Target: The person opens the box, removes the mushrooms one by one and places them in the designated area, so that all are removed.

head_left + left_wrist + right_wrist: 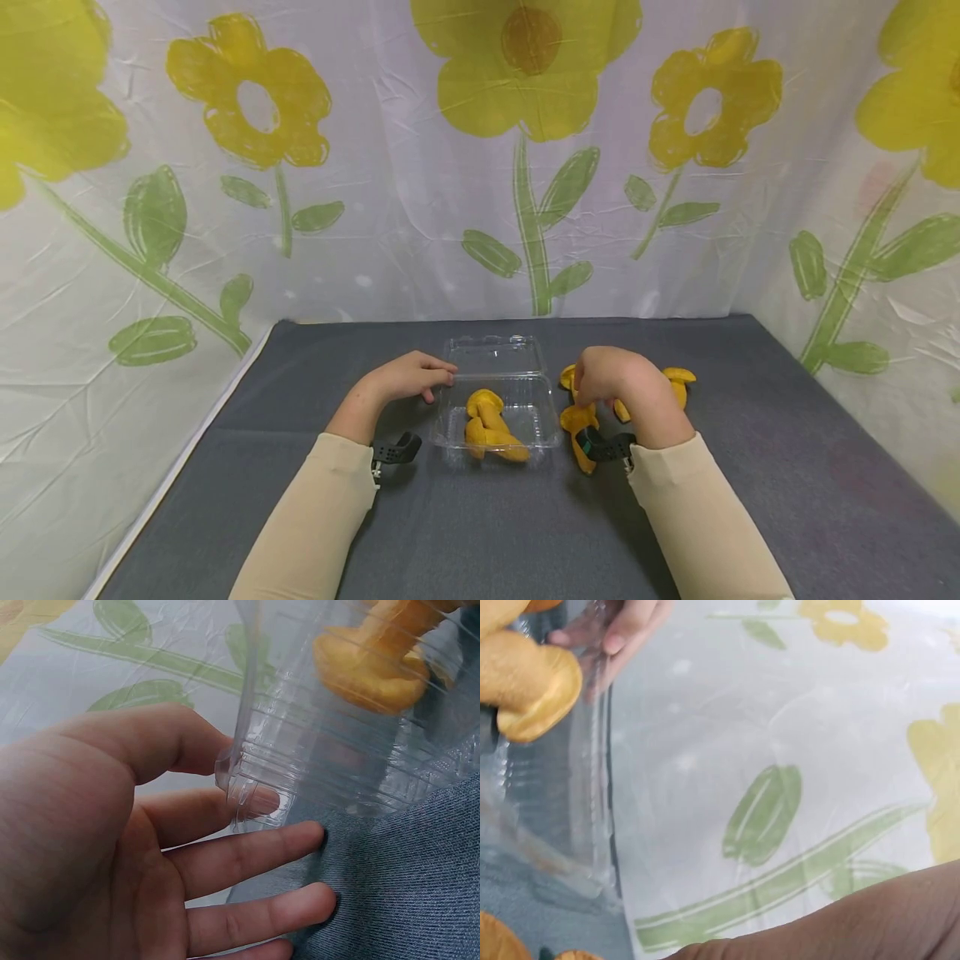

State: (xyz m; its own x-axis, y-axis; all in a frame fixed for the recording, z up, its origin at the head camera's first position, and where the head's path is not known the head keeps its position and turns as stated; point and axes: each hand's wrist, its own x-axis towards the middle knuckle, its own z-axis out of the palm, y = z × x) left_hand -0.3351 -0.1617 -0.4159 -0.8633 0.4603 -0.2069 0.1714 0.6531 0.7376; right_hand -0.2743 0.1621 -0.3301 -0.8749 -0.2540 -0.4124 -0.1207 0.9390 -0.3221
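Observation:
A clear plastic clamshell container (536,425) sits with its lid (495,357) folded back, away from me. Inside lie yellow mushrooms, one with its cap (483,402) towards the back and another (498,442) across the front. My left hand (408,377) pinches the container's left edge between thumb and index finger; its other fingers (247,859) stay extended in the left wrist view. Right of the container, my right hand (622,383) reaches down with bent fingers over a yellow mushroom (581,425). Its fingertips are mostly hidden, so a grip on that mushroom cannot be confirmed.
More yellow mushrooms lie around my right hand, one (678,377) beyond it to the right and one (567,377) at its left. A dark grey cloth (480,533) covers the table. Fabric with flower prints (390,208) hangs behind and at the sides.

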